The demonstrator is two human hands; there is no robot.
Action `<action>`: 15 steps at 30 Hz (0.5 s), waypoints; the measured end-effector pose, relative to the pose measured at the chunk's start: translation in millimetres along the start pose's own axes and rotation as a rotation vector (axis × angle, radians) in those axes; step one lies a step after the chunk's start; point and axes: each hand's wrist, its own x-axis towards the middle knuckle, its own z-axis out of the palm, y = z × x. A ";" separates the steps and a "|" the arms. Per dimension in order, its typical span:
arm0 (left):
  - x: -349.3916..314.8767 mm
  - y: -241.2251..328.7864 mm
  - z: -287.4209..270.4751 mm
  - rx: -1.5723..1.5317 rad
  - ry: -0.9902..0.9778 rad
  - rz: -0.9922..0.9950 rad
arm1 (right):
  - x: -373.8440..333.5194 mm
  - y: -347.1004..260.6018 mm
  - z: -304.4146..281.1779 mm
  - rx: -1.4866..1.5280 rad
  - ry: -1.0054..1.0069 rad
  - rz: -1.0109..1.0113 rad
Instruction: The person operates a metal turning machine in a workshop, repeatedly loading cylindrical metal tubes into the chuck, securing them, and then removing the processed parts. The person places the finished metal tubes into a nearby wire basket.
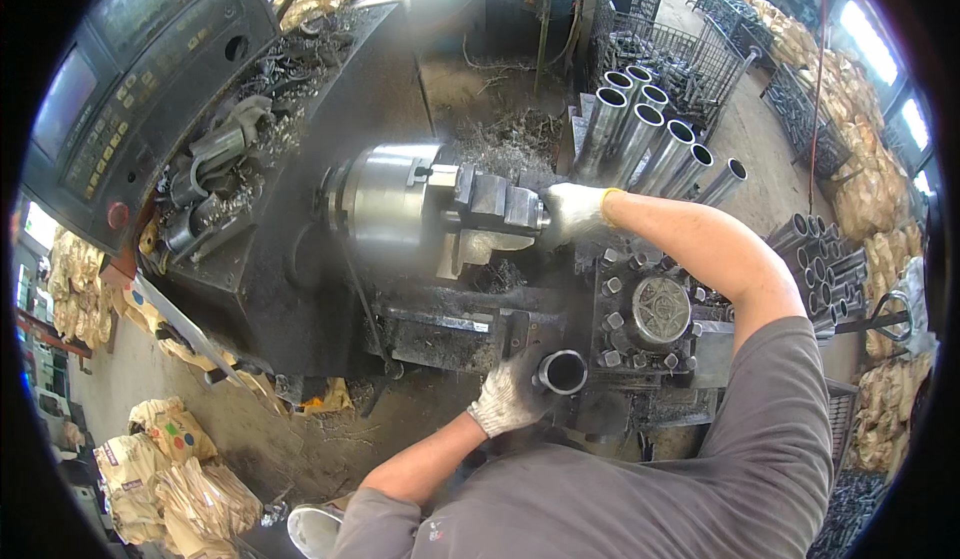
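My left hand (512,396), in a white knit glove, is closed round a short metal tube (562,372) whose open end faces up. It is in front of the lathe, near my body. My right hand (578,213), also gloved, reaches across to the jaws (492,202) of the lathe chuck (390,199). Its fingers are curled at the jaw ends, where a bit of shiny metal (543,217) shows. What those fingers hold is mostly hidden. Close below that arm sits the square tool post (660,311) with bolts round its top.
Several upright steel tubes (645,134) stand behind my right forearm, with more tubes (815,269) at far right. A control panel (120,89) rises at left above a chip-strewn ledge (250,139). Paper sacks (170,479) lie at lower left. Wire baskets (680,59) stand at the back.
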 end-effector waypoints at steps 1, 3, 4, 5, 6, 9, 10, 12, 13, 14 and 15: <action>1.7 -2.6 1.4 -0.030 0.126 0.063 | 0.2 0.0 0.2 0.007 0.021 -0.040; 8.5 -7.3 -8.4 -0.143 0.290 0.079 | -2.6 -8.0 -3.6 -0.006 0.009 -0.042; 26.1 5.2 -27.3 -0.377 0.537 0.311 | -4.9 -16.2 -8.5 -0.030 -0.025 -0.004; 44.2 16.8 -74.3 0.136 0.381 0.296 | -2.4 -5.5 -2.7 -0.062 0.033 -0.036; 55.9 23.7 -89.6 0.076 0.494 0.135 | 2.6 0.1 2.7 -0.096 0.086 -0.086; 70.9 25.2 -125.2 0.141 0.477 -0.116 | -5.7 -16.5 -4.5 -0.195 0.070 -0.051; 68.0 35.1 -130.9 0.178 0.384 -0.253 | -11.2 -24.1 -2.2 -0.234 0.108 -0.098; 54.2 42.1 -105.5 0.092 0.437 -0.136 | -23.7 -16.1 0.8 -0.294 0.261 -0.067; 40.0 46.9 -88.8 0.105 0.464 -0.091 | -27.2 -19.3 0.4 -0.302 0.266 -0.052; 25.0 50.7 -75.2 0.122 0.496 -0.059 | -29.4 -25.5 2.6 -0.309 0.261 -0.046; 17.3 51.1 -63.7 0.007 0.545 -0.001 | -29.6 -23.4 6.5 -0.317 0.274 -0.021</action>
